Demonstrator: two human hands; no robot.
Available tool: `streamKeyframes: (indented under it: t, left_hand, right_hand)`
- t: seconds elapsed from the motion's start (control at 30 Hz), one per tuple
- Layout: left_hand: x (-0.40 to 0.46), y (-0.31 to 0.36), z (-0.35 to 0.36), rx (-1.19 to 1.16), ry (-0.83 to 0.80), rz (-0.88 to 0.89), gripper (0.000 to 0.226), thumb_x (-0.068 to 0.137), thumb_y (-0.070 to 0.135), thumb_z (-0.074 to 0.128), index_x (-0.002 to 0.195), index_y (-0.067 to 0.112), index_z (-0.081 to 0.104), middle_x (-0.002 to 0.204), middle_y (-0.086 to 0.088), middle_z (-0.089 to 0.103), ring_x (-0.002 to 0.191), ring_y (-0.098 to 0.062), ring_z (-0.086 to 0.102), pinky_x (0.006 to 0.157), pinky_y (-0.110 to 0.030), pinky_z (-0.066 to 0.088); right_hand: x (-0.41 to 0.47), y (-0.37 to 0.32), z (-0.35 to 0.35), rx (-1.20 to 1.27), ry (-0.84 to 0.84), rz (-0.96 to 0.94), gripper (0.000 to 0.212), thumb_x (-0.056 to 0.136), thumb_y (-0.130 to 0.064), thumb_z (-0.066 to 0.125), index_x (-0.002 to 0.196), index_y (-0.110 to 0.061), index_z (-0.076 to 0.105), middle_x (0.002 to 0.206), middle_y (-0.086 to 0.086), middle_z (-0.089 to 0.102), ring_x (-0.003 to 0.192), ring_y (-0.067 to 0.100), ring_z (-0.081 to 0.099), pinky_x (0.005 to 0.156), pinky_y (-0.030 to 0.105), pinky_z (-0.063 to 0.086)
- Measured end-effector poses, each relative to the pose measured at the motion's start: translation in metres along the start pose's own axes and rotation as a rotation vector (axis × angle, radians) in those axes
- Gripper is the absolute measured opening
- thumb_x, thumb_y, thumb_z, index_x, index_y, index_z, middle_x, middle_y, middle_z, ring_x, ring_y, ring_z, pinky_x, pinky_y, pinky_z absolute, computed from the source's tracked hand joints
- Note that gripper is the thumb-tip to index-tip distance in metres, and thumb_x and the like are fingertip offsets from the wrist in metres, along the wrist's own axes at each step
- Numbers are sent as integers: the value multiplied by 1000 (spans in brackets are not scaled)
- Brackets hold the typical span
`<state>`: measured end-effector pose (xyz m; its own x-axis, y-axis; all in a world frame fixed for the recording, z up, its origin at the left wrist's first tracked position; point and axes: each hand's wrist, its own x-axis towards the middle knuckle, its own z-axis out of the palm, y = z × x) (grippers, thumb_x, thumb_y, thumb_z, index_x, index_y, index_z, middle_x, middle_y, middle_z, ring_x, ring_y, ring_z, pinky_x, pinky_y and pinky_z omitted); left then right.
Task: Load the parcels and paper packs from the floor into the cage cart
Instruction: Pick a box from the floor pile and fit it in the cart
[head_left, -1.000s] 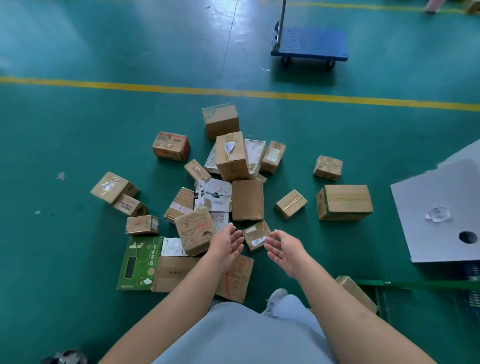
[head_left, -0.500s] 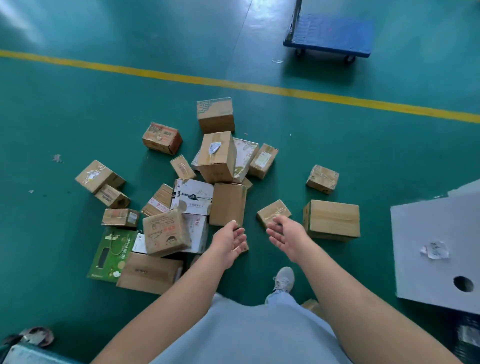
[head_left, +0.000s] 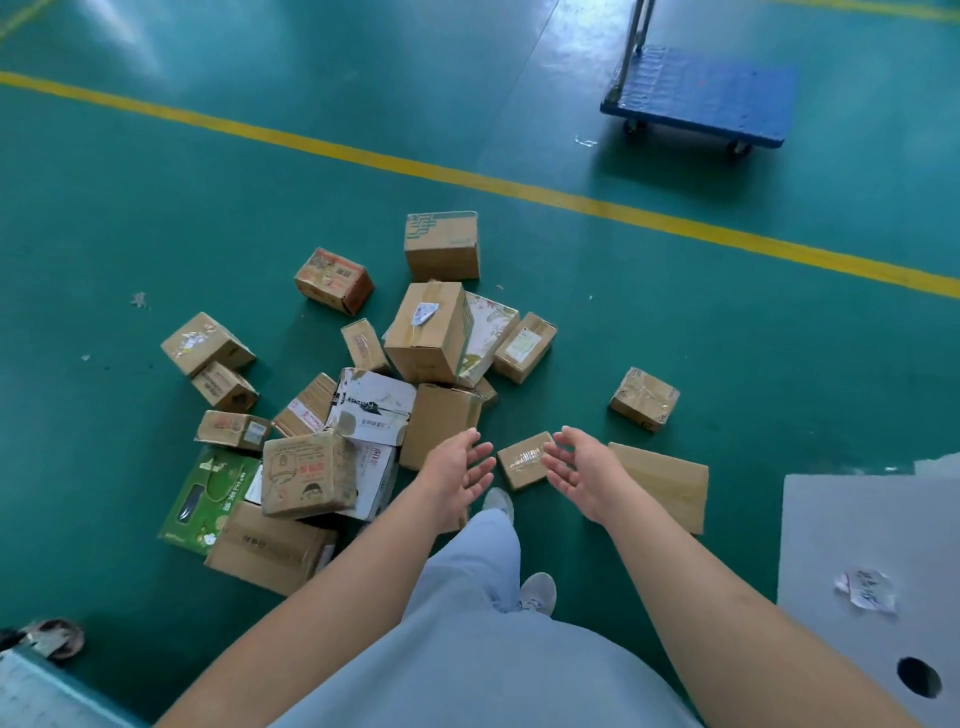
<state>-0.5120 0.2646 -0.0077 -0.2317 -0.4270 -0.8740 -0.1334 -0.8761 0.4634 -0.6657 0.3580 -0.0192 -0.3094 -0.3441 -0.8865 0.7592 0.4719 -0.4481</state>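
Note:
Several cardboard parcels lie in a heap on the green floor, among them a tall brown box (head_left: 428, 332), a white printed box (head_left: 373, 405) and a green pack (head_left: 210, 499). A small taped parcel (head_left: 522, 460) lies between my hands. My left hand (head_left: 457, 470) and my right hand (head_left: 579, 475) are both stretched forward above the floor, palms facing each other, fingers relaxed, holding nothing. A flat brown box (head_left: 667, 486) lies just right of my right hand. A lone small parcel (head_left: 644, 399) sits farther right.
A blue platform trolley (head_left: 701, 96) stands at the back right beyond a yellow floor line (head_left: 467, 179). A grey board with a hole (head_left: 872, 571) lies at the right. A caster wheel (head_left: 54, 636) and a pale panel edge show at the bottom left.
I have stepped forward and the view has swung left. Both hands have spread apart and now flank the small taped parcel. Nothing has been picked up.

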Motion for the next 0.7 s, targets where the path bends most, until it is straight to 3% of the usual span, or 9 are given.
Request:
streamKeyframes:
  t: [0.2,0.5,0.6,0.7]
  left_hand:
    - [33,35,10,-101,61,21,29,107,29,54,129,12,59,119,-8,68,112,-24,65,96,-39,53]
    - [120,104,25,-280,150,-78,19,107,27,52,107,12,63,116,-8,69,114,-24,64,106,-41,50]
    - [147,138,29,-317,172,-116,20,108,28,51,115,13,62,116,-6,69,112,-23,64,102,-40,52]
    - [173,182,37,-306,185,-111,17,107,26,52,108,13,63,109,-5,69,106,-22,64,102,-39,52]
  right_hand:
    - [28,-55,22,-97,-22,-14,21,105,-30,56,108,-11,65,103,6,72,93,20,68,75,31,54]
    - [108,-133,90,-300,-10,67,21,105,-29,56,112,-10,65,108,8,72,100,22,69,93,36,57]
    - [136,-167,115,-353,8,108,22,105,-29,56,114,-10,65,108,7,72,98,21,70,84,33,57]
    - [159,-204,140,-355,-15,100,22,106,-29,56,114,-10,65,108,7,72,96,20,69,79,31,56]
